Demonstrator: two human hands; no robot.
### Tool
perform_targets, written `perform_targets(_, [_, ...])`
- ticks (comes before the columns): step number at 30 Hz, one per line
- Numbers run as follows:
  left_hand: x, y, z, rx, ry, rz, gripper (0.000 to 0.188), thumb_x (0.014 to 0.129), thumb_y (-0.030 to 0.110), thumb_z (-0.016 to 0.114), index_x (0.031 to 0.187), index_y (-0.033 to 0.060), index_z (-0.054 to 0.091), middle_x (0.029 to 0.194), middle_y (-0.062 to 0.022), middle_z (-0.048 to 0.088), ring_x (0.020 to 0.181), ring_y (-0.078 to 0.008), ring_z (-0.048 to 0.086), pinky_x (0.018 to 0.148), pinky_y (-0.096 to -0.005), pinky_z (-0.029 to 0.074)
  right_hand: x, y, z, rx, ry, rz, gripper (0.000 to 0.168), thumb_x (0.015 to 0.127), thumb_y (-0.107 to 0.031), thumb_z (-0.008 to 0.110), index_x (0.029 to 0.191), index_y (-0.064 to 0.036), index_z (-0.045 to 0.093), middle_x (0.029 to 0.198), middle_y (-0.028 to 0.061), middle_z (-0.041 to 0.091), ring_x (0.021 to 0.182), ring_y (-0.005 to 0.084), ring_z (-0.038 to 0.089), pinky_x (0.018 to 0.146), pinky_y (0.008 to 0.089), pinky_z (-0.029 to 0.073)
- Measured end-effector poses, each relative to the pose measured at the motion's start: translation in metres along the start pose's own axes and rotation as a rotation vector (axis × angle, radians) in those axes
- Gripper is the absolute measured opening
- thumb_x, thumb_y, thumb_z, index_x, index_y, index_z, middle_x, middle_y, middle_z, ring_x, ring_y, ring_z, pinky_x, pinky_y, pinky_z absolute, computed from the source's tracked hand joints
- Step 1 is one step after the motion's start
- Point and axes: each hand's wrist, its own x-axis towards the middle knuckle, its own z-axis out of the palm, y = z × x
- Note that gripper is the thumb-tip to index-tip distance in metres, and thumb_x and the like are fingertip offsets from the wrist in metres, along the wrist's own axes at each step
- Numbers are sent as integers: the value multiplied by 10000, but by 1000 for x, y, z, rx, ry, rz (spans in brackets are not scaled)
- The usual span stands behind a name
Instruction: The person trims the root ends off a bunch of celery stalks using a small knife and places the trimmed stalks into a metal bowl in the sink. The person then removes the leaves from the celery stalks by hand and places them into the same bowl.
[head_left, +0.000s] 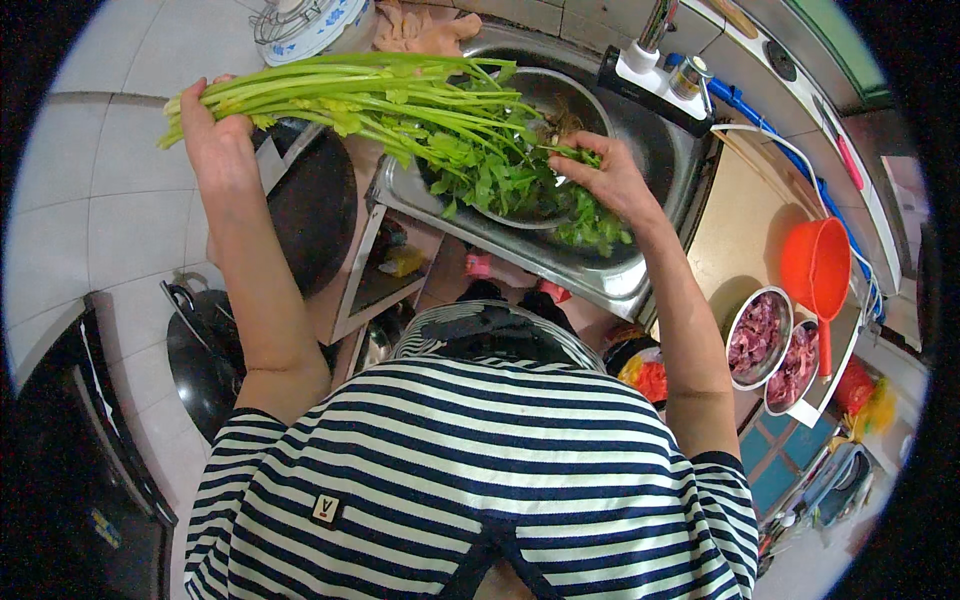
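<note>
A long bunch of green celery (360, 94) stretches across the far side of the view, leafy at its right end. Around the pale stalk bases at the left, my left hand (221, 124) is closed. The celery leaves (487, 180) hang over a round metal basin (596, 97) that sits in a stainless steel sink (517, 255). My right hand (611, 176) pinches some leafy tips between thumb and fingers above the basin. Brownish roots or stems (562, 116) lie inside the basin, partly hidden by the leaves.
On the counter at right stand two bowls of raw cut meat (757, 330) (791, 371) and a red plastic dipper (814, 262). A tap (658, 30) rises behind the sink. Black woks (311, 202) (199, 360) are at left. A whole plucked bird (424, 34) lies behind the sink.
</note>
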Motion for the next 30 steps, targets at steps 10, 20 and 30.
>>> perform_targets(10, [-7,-2,-2,229,11,111,522,738,-42,444,1255,-50,376,1094,-151,583,953,-234,573,791,-344,509,4,20,12,-151,-37,-105,270,808,-220,643,964,0,647,978,175,634,931,281,614,840,349,456])
perform_targets(20, [19,-41,-11,-638,140,-426,267,801,46,539,1051,12,453,902,-108,558,817,-235,542,797,-360,471,1,21,25,-110,335,150,364,855,-202,518,1052,100,575,910,160,647,824,184,582,778,292,451])
perform_targets(30, [6,-30,16,-569,188,-317,234,800,50,562,990,43,426,842,-100,534,775,-244,529,781,-388,469,4,64,4,-282,618,531,370,836,-277,544,1036,24,623,947,254,651,971,354,623,832,411,466])
